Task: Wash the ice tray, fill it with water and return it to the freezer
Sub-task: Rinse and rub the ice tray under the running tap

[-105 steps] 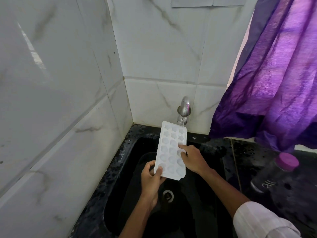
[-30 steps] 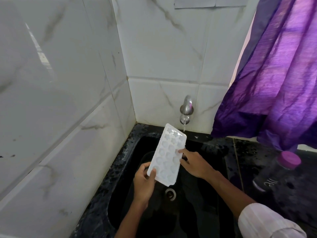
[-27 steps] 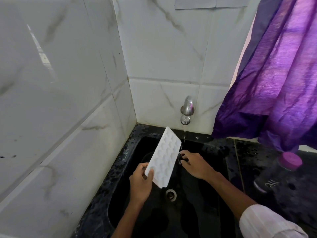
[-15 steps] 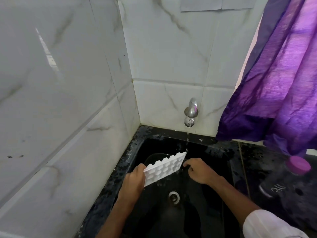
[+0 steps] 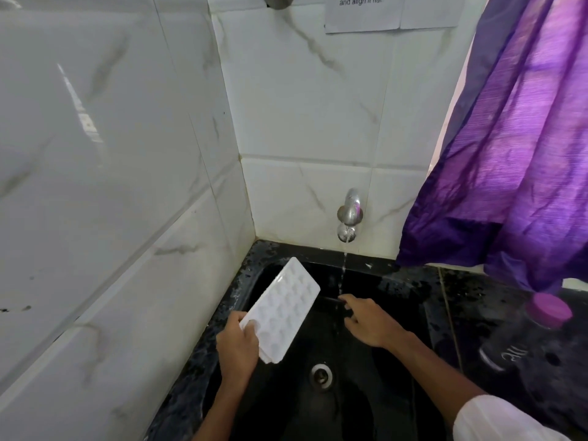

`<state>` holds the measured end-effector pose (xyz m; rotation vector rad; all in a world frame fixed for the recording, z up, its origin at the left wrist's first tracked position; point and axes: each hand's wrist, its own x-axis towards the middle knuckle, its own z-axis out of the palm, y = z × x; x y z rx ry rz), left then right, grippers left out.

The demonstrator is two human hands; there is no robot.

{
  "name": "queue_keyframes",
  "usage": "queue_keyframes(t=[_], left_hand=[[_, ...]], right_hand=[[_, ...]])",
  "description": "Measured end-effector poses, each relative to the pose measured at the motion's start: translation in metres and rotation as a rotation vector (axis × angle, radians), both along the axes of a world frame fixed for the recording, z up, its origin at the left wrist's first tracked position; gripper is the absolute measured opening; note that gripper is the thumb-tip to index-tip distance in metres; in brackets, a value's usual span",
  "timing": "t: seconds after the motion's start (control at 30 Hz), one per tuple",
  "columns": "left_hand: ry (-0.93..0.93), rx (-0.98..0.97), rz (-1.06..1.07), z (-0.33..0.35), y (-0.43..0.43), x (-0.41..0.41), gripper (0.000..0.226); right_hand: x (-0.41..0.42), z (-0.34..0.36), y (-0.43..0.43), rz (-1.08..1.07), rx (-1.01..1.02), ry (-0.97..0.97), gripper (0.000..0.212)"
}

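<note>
Down in the corner where two white, grey-veined tiled walls (image 5: 95, 186) meet sits a black sink (image 5: 375, 405), sunk into a black speckled worktop (image 5: 461, 300) that looks glossy and wet. A small chrome tap (image 5: 349, 214) juts from the back wall just above the rim, and a thin stream of water (image 5: 343, 275) falls from it into the basin. The drain (image 5: 321, 375) shows in the basin floor, nearer the camera.

The tray (image 5: 283, 308) — white, with rows of round cups — is held over the left part of the sink, tilted, its far end raised toward the corner. It is left of the stream, not under it. The left hand (image 5: 238, 348) grips its near end, thumb on the cupped face and fingers round the edge. The right hand (image 5: 372, 323) holds nothing; its fingers are loosely spread and reach the falling water, apart from the tray. A white sleeve (image 5: 496, 421) covers that arm lower down.

On the worktop to the right is a dark bottle (image 5: 521, 345) with a purple cap (image 5: 552, 310), just below the hem of a purple curtain (image 5: 515, 154) that hangs down the right side. A sheet of paper (image 5: 391, 12) with printed words is stuck high on the back wall.
</note>
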<state>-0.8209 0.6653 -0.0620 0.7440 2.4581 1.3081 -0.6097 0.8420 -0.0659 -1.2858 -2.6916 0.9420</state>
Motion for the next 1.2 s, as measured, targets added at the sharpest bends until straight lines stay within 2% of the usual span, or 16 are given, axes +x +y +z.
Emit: queue_keyframes(t=[0.23,0.43,0.67,0.9,1.2], left_hand=[[-0.319,0.124,0.073,-0.007,0.011,0.016,0.002],[-0.572,0.169,0.016,-0.017,0.022,0.032,0.003],[-0.683,0.219,0.003,-0.019,0.028,0.048,0.009],[-0.670,0.265,-0.049,-0.010,0.025,0.057,0.009],[-0.719,0.300,-0.043,-0.008,0.024,0.058,0.010]], right_hand=[[-0.012,0.008,0.003,-0.078,-0.020,0.073,0.070],[-0.012,0.014,0.003,-0.170,-0.042,0.182,0.051],[-0.007,0.015,0.007,-0.224,-0.054,0.234,0.041],[-0.008,0.020,0.013,-0.182,-0.004,0.116,0.043],[-0.009,0.025,0.018,-0.146,0.063,0.053,0.045]])
